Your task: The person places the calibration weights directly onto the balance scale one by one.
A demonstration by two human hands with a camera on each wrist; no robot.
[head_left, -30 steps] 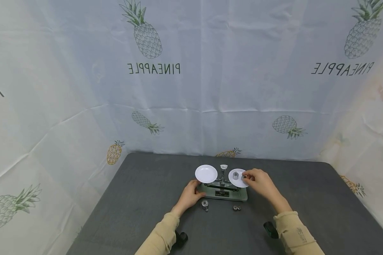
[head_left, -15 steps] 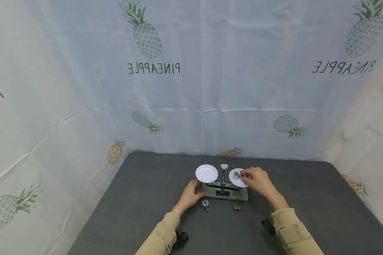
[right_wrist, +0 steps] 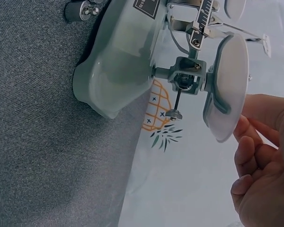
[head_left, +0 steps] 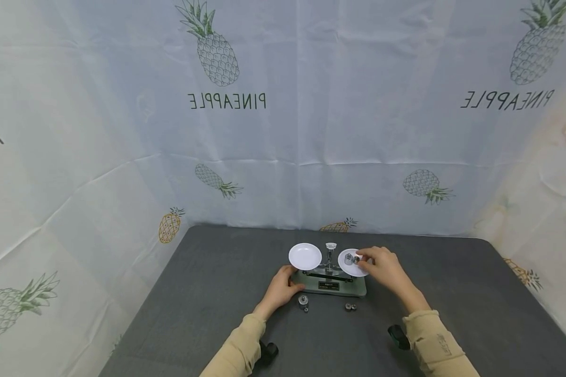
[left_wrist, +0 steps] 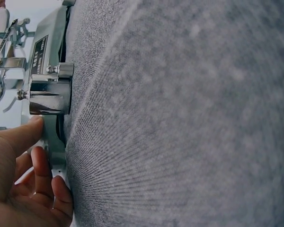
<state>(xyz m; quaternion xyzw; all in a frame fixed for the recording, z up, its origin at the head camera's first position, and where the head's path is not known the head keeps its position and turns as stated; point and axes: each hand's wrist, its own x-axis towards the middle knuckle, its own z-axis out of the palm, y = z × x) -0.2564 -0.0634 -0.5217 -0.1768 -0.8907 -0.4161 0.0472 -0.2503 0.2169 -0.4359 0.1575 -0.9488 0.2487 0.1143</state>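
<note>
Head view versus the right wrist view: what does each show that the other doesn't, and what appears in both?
Only the head view shows the left hand holding the left end of the green base, both beige sleeves and the mirrored curtain lettering.

Only the right wrist view shows the underside of the right pan, the small nut below it and readable beam markings.

Both share the right hand, right pan, green base, small weights and dark tabletop.

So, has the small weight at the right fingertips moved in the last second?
Yes: judged against the scale's column, the small weight has shifted left over the right pan, closer to the big weight.
</note>
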